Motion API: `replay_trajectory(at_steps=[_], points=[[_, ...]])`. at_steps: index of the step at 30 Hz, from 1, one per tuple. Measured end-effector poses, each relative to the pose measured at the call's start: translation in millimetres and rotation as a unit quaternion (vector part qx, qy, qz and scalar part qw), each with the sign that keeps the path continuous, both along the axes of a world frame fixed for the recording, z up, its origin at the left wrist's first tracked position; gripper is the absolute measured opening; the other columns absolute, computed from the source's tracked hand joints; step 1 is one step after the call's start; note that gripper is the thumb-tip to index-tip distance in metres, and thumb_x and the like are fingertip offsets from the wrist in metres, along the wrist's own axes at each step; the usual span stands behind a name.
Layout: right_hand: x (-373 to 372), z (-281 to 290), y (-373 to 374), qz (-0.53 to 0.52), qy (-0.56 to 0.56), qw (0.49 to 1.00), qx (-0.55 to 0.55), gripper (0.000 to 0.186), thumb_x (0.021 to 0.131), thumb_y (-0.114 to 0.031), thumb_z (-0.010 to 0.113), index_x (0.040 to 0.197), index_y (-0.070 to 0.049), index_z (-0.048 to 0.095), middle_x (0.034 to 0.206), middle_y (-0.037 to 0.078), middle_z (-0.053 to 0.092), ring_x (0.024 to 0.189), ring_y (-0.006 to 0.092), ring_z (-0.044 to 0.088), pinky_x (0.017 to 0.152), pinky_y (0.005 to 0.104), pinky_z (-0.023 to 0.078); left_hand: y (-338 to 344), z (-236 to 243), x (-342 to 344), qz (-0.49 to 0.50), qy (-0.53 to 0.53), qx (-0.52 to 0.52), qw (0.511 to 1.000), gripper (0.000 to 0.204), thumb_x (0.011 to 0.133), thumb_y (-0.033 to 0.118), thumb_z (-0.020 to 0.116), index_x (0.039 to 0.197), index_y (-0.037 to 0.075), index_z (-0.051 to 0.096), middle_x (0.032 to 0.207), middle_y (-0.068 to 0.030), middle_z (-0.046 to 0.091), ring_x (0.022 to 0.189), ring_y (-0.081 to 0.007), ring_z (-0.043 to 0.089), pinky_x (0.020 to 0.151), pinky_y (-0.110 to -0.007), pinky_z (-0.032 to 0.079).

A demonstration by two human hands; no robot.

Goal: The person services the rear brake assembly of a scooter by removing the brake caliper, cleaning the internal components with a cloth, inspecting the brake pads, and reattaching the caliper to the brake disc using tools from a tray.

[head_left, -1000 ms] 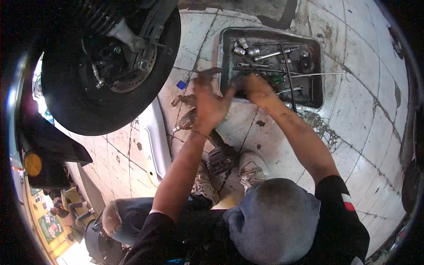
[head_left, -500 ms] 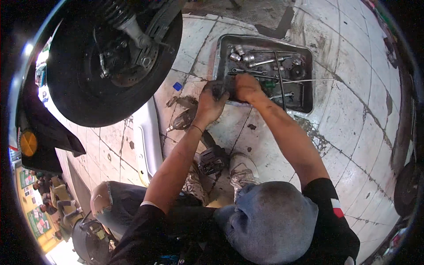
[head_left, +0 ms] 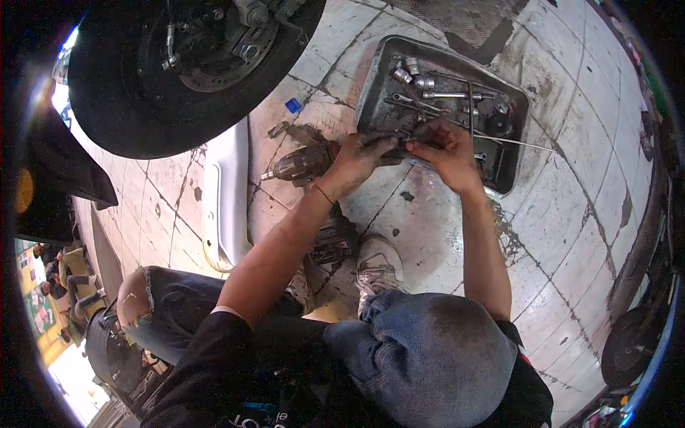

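My left hand [head_left: 357, 162] and my right hand [head_left: 451, 153] meet just above the near edge of a metal tray [head_left: 368, 84]. Fingers of both hands are closed together around something small and dark, mostly covered by the greasy fingertips; I cannot make out its kind. Inside the tray lie several sockets [head_left: 412, 65], a combination wrench [head_left: 414, 103] and a chrome bar [head_left: 453, 95]. A long thin rod [head_left: 528, 143] sticks out over the tray's right rim. Beside my left wrist, a cordless drill [head_left: 303, 164] rests on the floor.
A large wheel with a black tyre [head_left: 107, 121] and brake disc fills the upper left. Below it stands a white curved panel [head_left: 227, 196]. A small blue piece [head_left: 293, 105] lies on the tiles. My shoe [head_left: 378, 264] is near the drill; people [head_left: 53, 278] sit far left.
My right hand has come up out of the tray and turned toward my left. The two hands now meet at the fingertips. The view has shifted somewhat.
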State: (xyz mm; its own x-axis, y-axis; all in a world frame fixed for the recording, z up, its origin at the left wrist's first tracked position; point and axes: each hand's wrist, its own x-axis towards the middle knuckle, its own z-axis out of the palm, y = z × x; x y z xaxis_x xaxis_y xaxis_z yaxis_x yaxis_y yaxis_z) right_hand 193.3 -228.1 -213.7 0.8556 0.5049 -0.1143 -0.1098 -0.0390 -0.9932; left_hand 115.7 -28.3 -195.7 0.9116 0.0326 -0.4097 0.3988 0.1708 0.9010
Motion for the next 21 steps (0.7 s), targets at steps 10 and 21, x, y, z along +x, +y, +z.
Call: replay_trajectory(at_steps=[10,21], points=[[-25.8,-2.5,9.8,0.087,-0.012,0.991,-0.105,0.019,0.083,-0.014,0.079,0.096,-0.003,0.072,0.096,0.015,0.075,0.088,0.0223,0.073,0.081,0.0372,0.058,10.7,-10.1,-29.6,-0.062,0.052,-0.028,0.996,0.029,0.097,0.016,0.067,0.116,-0.007,0.069,0.105,-0.0128,0.073,0.091,-0.0193,0.072,0.081,-0.034,0.062],[21.7,-25.5,74.4,0.123,-0.207,0.807,-0.54,0.018,0.087,-0.008,0.061,0.095,0.003,0.074,0.098,0.025,0.073,0.093,0.0412,0.073,0.08,0.0478,0.061,16.7,-8.4,-47.4,-0.062,0.062,0.032,0.996,0.023,0.091,0.012,0.072,0.1,-0.009,0.07,0.096,-0.013,0.075,0.084,-0.0188,0.073,0.08,-0.032,0.06]])
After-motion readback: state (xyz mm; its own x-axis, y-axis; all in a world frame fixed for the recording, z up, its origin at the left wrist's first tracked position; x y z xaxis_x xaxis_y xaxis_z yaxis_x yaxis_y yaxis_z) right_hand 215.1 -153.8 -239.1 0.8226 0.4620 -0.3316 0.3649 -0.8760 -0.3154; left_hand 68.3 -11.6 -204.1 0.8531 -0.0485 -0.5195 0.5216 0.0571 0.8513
